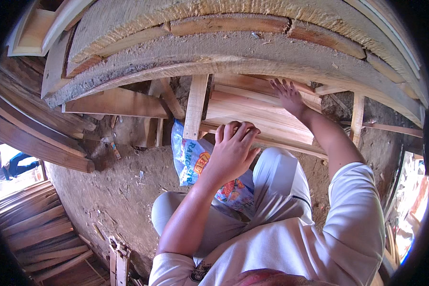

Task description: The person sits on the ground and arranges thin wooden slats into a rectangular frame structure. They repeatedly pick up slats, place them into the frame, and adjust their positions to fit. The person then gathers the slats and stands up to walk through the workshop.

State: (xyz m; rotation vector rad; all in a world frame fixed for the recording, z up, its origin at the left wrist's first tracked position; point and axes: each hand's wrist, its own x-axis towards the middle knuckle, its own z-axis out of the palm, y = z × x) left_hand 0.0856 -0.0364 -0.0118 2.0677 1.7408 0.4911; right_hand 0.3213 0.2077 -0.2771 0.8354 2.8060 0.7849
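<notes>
A light wooden panel of slats set in a frame (257,114) lies in front of me, partly under a thick timber bench top. My right hand (290,98) reaches out to its far right part, fingers spread, palm down on or just over the wood. Nearer to me, my left hand (236,148) is at the panel's near edge. Its fingers are bent over that edge, with the thumb apart to the right; the fingertips are partly hidden. A short upright wooden post (195,107) stands just left of the panel.
The dusty bench top (214,50) spans the far side. A printed plastic bag (183,159) lies by my legs, near the post. Stacked planks (38,229) lie at the lower left, curved boards (43,138) above them. Wood scraps dot the dirt floor (119,190).
</notes>
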